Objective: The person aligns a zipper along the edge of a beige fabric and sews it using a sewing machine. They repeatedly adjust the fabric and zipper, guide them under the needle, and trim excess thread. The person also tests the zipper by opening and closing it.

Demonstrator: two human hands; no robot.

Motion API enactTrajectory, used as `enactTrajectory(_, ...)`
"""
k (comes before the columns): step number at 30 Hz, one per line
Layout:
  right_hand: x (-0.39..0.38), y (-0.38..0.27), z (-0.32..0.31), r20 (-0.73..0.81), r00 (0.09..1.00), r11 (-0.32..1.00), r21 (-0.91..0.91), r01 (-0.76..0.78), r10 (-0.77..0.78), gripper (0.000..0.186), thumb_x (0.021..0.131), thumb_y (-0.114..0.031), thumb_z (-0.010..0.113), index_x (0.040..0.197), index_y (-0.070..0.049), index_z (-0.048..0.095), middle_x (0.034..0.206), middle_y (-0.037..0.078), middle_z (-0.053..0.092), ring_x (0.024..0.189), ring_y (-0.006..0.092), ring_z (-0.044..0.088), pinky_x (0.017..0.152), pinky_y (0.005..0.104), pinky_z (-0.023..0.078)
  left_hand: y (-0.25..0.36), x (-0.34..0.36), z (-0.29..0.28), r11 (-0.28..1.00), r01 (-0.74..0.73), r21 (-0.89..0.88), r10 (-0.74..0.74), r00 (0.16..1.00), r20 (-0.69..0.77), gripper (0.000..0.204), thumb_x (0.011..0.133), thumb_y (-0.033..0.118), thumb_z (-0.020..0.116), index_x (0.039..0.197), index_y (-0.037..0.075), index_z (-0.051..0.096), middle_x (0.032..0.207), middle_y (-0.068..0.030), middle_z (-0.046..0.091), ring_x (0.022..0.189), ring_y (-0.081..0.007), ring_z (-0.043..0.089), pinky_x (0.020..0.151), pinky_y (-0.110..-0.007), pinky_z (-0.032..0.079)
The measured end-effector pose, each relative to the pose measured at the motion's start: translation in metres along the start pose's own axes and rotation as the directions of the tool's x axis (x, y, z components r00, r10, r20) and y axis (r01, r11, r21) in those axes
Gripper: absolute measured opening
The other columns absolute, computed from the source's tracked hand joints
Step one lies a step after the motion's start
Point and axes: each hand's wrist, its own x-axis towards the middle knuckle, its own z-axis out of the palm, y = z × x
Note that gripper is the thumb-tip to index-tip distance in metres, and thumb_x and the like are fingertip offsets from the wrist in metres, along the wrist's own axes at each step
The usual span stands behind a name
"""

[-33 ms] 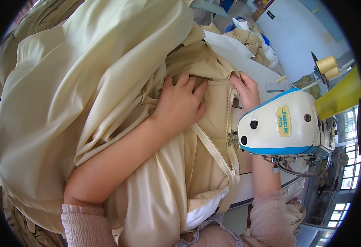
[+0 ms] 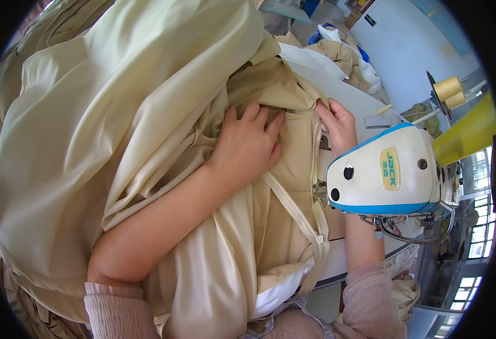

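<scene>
A large piece of shiny beige fabric (image 2: 163, 73) is bunched over the left and middle of the view. My left hand (image 2: 245, 140) lies on it with fingers spread, pressing the cloth left of the needle area. My right hand (image 2: 341, 125) pinches a folded edge of the fabric between thumb and fingers, beyond the machine's head. A cream zipper (image 2: 292, 202) is open in a V, its two toothed tapes meeting at the slider (image 2: 319, 238) towards me. One tape runs under the presser foot (image 2: 319, 191) of the white-and-blue sewing machine (image 2: 395, 164). The machine partly hides my right forearm.
Two yellow thread cones (image 2: 450, 89) stand at the right behind the machine. Crumpled beige and white cloth (image 2: 344, 59) lies at the far side of the pale tabletop (image 2: 330, 93). A white lining (image 2: 282, 294) shows near my body.
</scene>
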Motion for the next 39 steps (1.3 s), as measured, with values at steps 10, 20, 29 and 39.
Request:
enactTrajectory(10, -0.001, 0.003, -0.020, -0.031, 0.999, 0.995, -0.097, 0.005, -0.008, 0.018, 0.102, -0.018, 0.064, 0.113, -0.004, 0.068, 0.094, -0.003, 0.066, 0.079, 0.0021, 0.057, 0.067, 0.0192, 0.043, 0.005, 0.001, -0.002, 0.996, -0.040, -0.083, 0.037, 0.999, -0.036, 0.048, 0.086, 0.031, 0.068, 0.128, 0.007, 0.067, 0.112, -0.0069, 0.063, 0.112, -0.0230, 0.054, 0.086, -0.048, 0.048)
enactTrajectory(20, -0.189, 0.025, -0.081, -0.155, 0.984, 0.952, -0.303, 0.035, -0.086, 0.025, 0.096, -0.005, 0.060, 0.119, 0.001, 0.068, 0.115, 0.014, 0.071, 0.107, 0.0230, 0.067, 0.096, 0.0385, 0.053, 0.010, -0.046, -0.078, 0.786, -0.444, -0.429, 0.465, 0.883, -0.061, 0.011, 0.089, 0.017, 0.074, 0.096, 0.009, 0.072, 0.090, -0.0070, 0.069, 0.079, -0.0281, 0.065, 0.069, -0.039, 0.052)
enactTrajectory(29, -0.227, -0.075, 0.029, 0.666, 0.714, 0.463, -0.575, 0.675, -0.215, 0.037, 0.080, -0.030, 0.080, 0.108, -0.006, 0.074, 0.105, 0.013, 0.075, 0.113, 0.0286, 0.068, 0.089, 0.0421, 0.055, 0.049, -0.092, -0.190, 0.982, -0.109, 0.156, -0.074, 0.537, 0.840, 0.049, 0.101, 0.049, 0.055, 0.093, 0.004, 0.075, 0.075, -0.0165, 0.071, 0.077, -0.0391, 0.069, 0.073, -0.050, 0.055)
enactTrajectory(39, -0.375, -0.060, 0.093, 0.922, 0.243, 0.742, 0.065, 0.667, -0.300, 0.033, 0.089, -0.032, 0.065, 0.071, -0.005, 0.069, 0.076, 0.014, 0.070, 0.072, 0.0387, 0.068, 0.064, 0.0482, 0.051, 0.036, -0.106, -0.215, 0.786, 0.096, 0.611, -0.591, 0.410, 0.695, 0.080, 0.089, 0.080, 0.049, 0.098, 0.007, 0.080, 0.098, -0.0097, 0.077, 0.094, -0.0266, 0.074, 0.081, -0.041, 0.059)
